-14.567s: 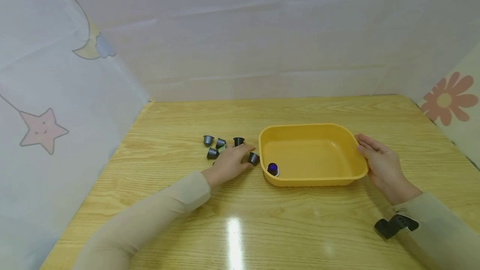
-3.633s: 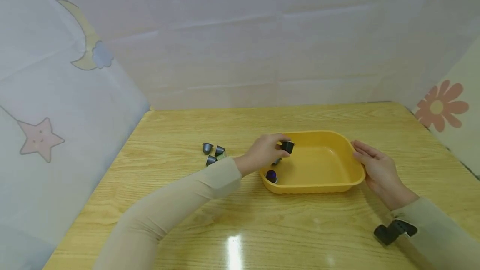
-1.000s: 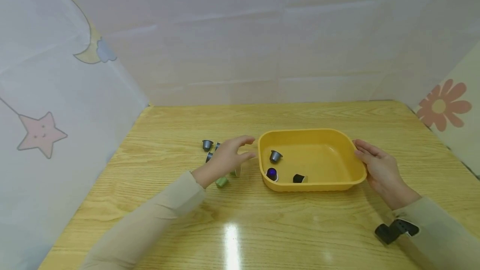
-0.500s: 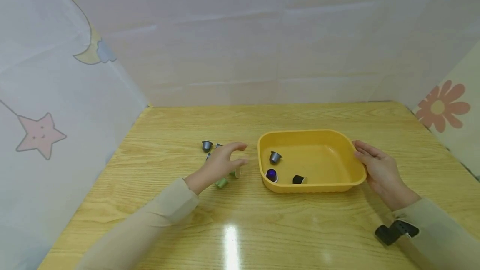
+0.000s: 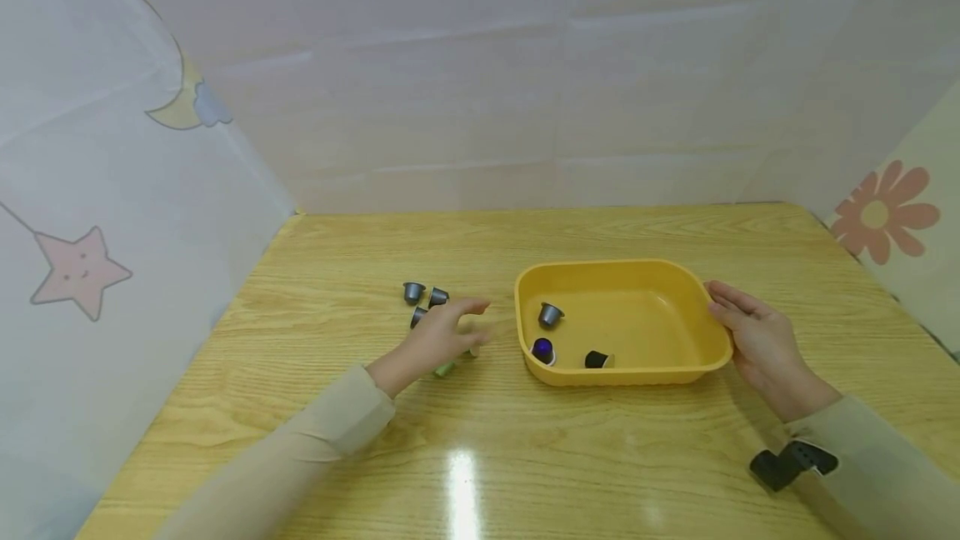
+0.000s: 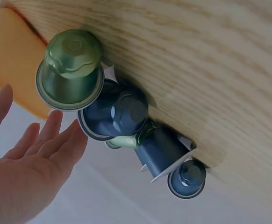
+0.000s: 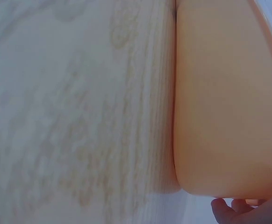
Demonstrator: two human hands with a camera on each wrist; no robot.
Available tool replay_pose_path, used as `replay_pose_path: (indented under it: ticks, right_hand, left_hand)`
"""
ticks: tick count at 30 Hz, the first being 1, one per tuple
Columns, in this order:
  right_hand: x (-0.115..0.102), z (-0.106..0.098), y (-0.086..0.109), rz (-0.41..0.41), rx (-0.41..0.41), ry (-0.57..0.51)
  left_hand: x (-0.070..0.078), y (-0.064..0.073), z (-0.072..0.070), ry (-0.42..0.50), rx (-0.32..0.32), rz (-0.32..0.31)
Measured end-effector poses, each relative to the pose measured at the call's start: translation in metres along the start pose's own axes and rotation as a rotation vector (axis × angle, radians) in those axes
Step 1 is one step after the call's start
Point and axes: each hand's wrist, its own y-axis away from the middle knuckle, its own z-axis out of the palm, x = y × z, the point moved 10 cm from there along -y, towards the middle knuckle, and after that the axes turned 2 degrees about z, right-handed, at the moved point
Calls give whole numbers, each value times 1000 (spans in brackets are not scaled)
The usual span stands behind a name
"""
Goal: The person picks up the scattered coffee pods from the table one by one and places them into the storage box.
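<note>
My left hand (image 5: 435,336), fingers apart and holding nothing, hovers low over a cluster of coffee capsules left of the yellow tray. In the left wrist view its fingertips are right beside a green coffee capsule (image 6: 70,70) and a dark blue-grey capsule (image 6: 129,114). That hand partly hides the cluster in the head view, where grey capsules (image 5: 413,292) show behind it. My right hand (image 5: 765,344) holds the right end of the yellow tray (image 5: 622,376). Inside the tray lie a grey capsule (image 5: 551,315), a purple-topped capsule (image 5: 543,350) and a black capsule (image 5: 598,359).
The wooden table (image 5: 562,448) meets a pale cloth wall (image 5: 465,73) at its back edge. Printed cloth also hangs at both sides. A black strap with a small device (image 5: 791,463) sits at the right cuff.
Earlier the left hand carried a black capsule over the tray; it now lies inside, as does a grey one. The left hand has returned left and lowered. Right hand stays put.
</note>
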Motion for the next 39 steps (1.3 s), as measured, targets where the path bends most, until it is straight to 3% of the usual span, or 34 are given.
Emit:
replay_pose_path:
  ticks: [13, 20, 39]
  right_hand:
    - [-1, 4, 1, 5, -8, -13]
    - [-1, 4, 1, 9, -4, -3]
    - [-2, 5, 2, -1, -15, -2]
  left_hand:
    - [-9, -1, 12, -31, -57, -38]
    - [-11, -2, 16, -78, -75, -26]
    - [-19, -7, 16, -92, -61, -45]
